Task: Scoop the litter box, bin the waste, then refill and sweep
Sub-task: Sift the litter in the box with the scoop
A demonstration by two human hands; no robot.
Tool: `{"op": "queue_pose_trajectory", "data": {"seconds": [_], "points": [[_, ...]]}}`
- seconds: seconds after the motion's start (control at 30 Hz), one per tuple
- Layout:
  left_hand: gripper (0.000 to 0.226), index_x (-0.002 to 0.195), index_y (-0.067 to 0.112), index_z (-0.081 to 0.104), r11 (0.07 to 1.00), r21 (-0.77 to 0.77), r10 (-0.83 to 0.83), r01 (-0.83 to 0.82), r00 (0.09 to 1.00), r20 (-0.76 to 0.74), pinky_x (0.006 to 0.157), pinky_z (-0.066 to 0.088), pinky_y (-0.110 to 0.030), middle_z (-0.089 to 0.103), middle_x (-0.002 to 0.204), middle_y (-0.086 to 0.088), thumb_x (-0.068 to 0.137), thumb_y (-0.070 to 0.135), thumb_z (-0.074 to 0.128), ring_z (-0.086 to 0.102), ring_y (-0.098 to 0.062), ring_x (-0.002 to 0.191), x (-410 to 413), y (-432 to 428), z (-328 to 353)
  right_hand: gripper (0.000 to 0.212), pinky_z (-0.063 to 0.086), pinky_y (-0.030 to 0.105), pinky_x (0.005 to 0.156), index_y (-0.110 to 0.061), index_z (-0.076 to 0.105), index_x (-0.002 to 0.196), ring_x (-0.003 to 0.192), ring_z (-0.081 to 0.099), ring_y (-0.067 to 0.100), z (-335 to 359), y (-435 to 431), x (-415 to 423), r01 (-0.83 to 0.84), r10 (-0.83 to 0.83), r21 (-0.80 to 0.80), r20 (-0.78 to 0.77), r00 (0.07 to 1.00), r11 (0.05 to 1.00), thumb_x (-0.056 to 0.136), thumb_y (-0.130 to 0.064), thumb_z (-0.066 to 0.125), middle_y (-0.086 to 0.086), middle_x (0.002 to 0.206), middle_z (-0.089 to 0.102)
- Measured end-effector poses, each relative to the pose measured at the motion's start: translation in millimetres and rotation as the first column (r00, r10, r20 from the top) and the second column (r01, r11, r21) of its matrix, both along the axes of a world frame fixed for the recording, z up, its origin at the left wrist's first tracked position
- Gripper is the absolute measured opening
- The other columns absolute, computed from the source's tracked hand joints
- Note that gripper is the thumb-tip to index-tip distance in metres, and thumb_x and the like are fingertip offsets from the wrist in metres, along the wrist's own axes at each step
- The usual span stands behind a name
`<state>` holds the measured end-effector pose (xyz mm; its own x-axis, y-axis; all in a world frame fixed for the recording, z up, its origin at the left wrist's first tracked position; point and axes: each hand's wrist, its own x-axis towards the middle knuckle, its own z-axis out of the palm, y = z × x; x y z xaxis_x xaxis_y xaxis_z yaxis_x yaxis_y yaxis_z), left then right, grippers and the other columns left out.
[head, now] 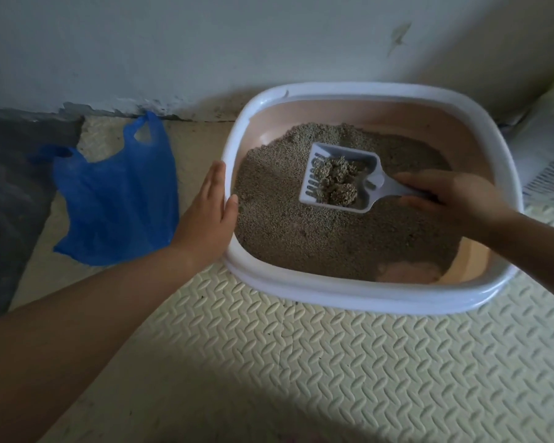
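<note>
A litter box with a white rim and pinkish inner walls sits on the floor mat, half full of grey litter. My right hand grips the handle of a white slotted scoop, held just above the litter with several grey clumps in it. My left hand rests flat, fingers straight, against the box's left rim. A blue plastic bag lies flat on the floor to the left of the box.
A cream patterned foam mat covers the floor. The wall stands right behind the box. A dark grey mat lies at far left. A white slotted plastic object sits at the right edge.
</note>
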<state>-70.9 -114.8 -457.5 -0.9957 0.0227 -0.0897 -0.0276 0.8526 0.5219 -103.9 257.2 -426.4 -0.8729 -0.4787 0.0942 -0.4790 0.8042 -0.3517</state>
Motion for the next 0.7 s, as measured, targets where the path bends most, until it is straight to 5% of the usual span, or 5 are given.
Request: {"op": "queue_pose_trajectory", "data": {"seconds": [0.1, 0.23, 0.7], "points": [[0.059, 0.154, 0.021, 0.001, 1.0, -0.021, 0.009, -0.009, 1.0, 0.004, 0.113, 0.025, -0.037, -0.001, 0.161, 0.004, 0.102, 0.033, 0.027, 0.012, -0.016, 0.146, 0, 0, 2, 0.05, 0.054, 0.039, 0.067, -0.018, 0.059, 0.125, 0.082, 0.067, 0.029, 3, 6, 2, -0.023, 0.023, -0.015, -0.013, 1.0, 1.0, 0.086, -0.049, 0.054, 0.005, 0.099, 0.07], [0.059, 0.154, 0.02, 0.0, 0.999, -0.035, 0.007, -0.006, 1.0, 0.017, 0.113, 0.023, -0.037, -0.002, 0.161, 0.003, 0.102, 0.033, 0.026, 0.01, -0.016, 0.147, 1, 1, 5, 0.057, 0.055, 0.04, 0.067, -0.017, 0.059, 0.126, 0.084, 0.067, 0.028, 2, 9, 4, -0.06, 0.06, -0.003, -0.026, 0.998, 0.998, 0.085, -0.053, 0.041, 0.004, 0.101, 0.07], [0.058, 0.154, 0.021, 0.0, 1.0, -0.024, 0.009, -0.008, 1.0, 0.017, 0.112, 0.021, -0.032, -0.003, 0.161, 0.005, 0.103, 0.03, 0.026, 0.008, -0.012, 0.147, 1, 0, 5, 0.039, 0.043, 0.029, 0.065, -0.018, 0.063, 0.122, 0.082, 0.066, 0.027, -3, -1, 0, -0.066, 0.065, 0.068, 0.016, 0.998, 0.996, 0.084, -0.027, 0.065, 0.003, 0.101, 0.07]]}}
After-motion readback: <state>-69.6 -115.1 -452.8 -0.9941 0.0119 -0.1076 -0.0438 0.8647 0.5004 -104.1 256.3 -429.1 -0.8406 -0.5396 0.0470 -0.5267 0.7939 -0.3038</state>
